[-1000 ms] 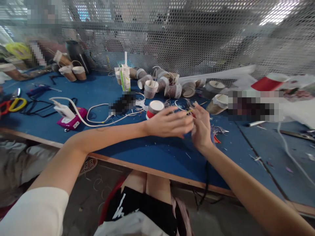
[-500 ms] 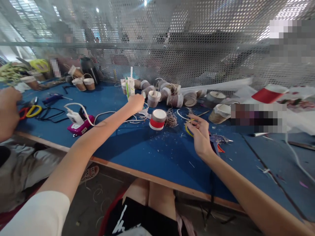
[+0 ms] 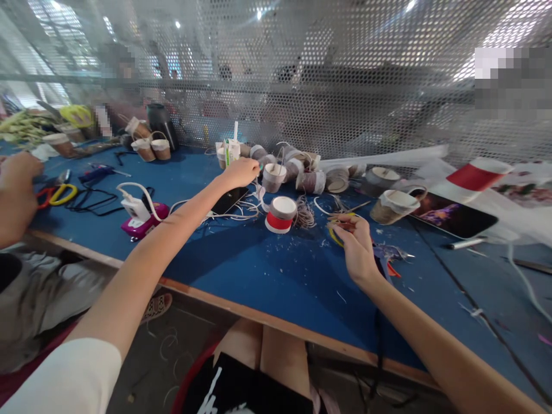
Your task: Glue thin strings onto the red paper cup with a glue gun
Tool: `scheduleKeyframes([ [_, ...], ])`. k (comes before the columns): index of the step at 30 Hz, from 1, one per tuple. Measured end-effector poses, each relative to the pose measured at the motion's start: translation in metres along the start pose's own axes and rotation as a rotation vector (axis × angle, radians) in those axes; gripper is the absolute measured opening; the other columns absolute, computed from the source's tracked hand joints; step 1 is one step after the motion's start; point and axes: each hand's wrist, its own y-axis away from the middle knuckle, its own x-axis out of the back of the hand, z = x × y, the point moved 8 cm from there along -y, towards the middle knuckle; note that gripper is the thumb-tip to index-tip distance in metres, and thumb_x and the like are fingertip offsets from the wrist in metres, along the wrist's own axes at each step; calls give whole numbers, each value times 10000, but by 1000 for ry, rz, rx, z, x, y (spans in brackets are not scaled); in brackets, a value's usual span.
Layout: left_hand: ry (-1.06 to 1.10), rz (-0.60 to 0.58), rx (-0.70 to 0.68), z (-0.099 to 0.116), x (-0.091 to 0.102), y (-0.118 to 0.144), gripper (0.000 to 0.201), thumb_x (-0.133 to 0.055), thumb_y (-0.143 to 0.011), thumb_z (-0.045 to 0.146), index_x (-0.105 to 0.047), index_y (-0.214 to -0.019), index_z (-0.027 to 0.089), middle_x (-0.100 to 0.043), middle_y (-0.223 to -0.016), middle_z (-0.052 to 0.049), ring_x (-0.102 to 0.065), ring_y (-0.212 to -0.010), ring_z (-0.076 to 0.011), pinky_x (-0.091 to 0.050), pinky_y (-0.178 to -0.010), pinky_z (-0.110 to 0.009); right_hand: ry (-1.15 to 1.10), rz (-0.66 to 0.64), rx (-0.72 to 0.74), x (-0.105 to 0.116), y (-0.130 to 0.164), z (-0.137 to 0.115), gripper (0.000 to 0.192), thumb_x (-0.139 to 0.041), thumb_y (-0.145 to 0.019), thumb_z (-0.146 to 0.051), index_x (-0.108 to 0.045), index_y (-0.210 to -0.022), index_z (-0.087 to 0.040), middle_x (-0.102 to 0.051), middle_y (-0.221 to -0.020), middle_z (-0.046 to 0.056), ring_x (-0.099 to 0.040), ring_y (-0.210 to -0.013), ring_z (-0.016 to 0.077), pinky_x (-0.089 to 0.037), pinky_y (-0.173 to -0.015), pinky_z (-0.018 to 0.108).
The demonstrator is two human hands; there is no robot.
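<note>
Head view, left to right. At far left another person's hand (image 3: 15,178) rests near yellow-handled scissors (image 3: 58,194) on the blue table (image 3: 267,270); a pink block with a white plug and cable (image 3: 140,211) lies nearby. Left hand (image 3: 241,171), fingers curled together, reaches far over the table beside a dark phone (image 3: 230,198) and a paper cup (image 3: 273,177); whether it grips anything cannot be told. A red-banded cup (image 3: 279,214) stands upside down beside a tangle of thin wire (image 3: 304,213). Right hand (image 3: 356,248) pinches a thin yellow loop (image 3: 335,233), held just above the table. Further right, a cup (image 3: 391,206) lies tilted, interior not visible, beside a tablet (image 3: 452,214).
</note>
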Motion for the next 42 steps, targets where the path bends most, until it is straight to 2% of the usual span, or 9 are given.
scheduleKeyframes([
  [4, 39, 40, 7, -1, 7, 0, 356, -341, -947, 224, -686, -936, 138, -709, -947, -118, -628, -903, -190, -429, -786, -282, -34, 32, -77, 2, -2, 6, 282, -623, -704, -429, -506, -888, -251, -569, -983, 53, -573, -934, 246, -460, -920, 504],
  [10, 10, -74, 48, -9, -19, 0, 381, -474, -898, 347, -663, -1087, 75, -676, -967, -195, -616, -933, -285, -431, -777, -367, -48, 16, -94, 1, -3, 5, 271, -626, -693, -441, -497, -857, -268, -602, -982, 79, -574, -969, 287, -446, -935, 525],
  [12, 19, -166, 31, -10, -32, 1, 425, -474, -889, 401, -690, -1010, 56, -669, -889, -195, -616, -855, -283, -426, -738, -368, -49, -10, -91, -1, -2, 4, 259, -620, -704, -449, -502, -847, -268, -608, -978, 82, -579, -981, 291, -445, -945, 524],
  [16, 76, -394, -96, 0, -59, 5, 366, -550, -816, 440, -709, -700, 131, -583, -605, -75, -536, -633, -200, -391, -647, -323, -50, -60, -92, -4, -1, 4, 252, -614, -727, -461, -520, -854, -264, -618, -962, 67, -588, -957, 273, -448, -950, 511],
  [21, 186, -477, -248, 14, -68, 9, 167, -580, -724, 209, -631, -569, 172, -490, -544, -12, -450, -604, -153, -353, -659, -305, -31, -74, -95, -6, 0, 7, 238, -612, -741, -453, -525, -848, -259, -610, -945, 47, -580, -941, 253, -444, -954, 495],
  [28, 428, -332, -270, 17, -40, -1, 206, -435, -895, 241, -575, -765, 163, -586, -728, -29, -537, -656, -132, -433, -662, -280, 1, -93, -89, -6, 1, 8, 217, -579, -773, -447, -542, -871, -256, -588, -918, 41, -568, -912, 245, -450, -909, 457],
  [32, 818, -128, -165, 12, -11, -6, 213, -397, -974, 265, -522, -832, 168, -643, -909, -51, -629, -736, -110, -495, -695, -260, -1, -102, -86, -7, 1, 8, 219, -569, -776, -456, -530, -865, -259, -590, -912, 36, -569, -903, 240, -454, -894, 444],
  [36, 1091, 35, -49, -1, 9, -6, 200, -523, -954, 256, -473, -776, 177, -613, -741, 15, -622, -615, -77, -495, -677, -238, -14, -106, -93, -9, 1, 7, 222, -566, -775, -457, -520, -866, -260, -599, -915, 34, -582, -915, 238, -458, -892, 441],
  [42, 1143, 148, 34, -15, 22, -6, 152, -550, -925, 157, -439, -826, 188, -558, -664, 62, -623, -602, -75, -517, -689, -237, -11, -102, -109, -8, 0, 7, 237, -577, -760, -463, -529, -866, -256, -606, -911, 42, -584, -905, 242, -454, -895, 449],
])
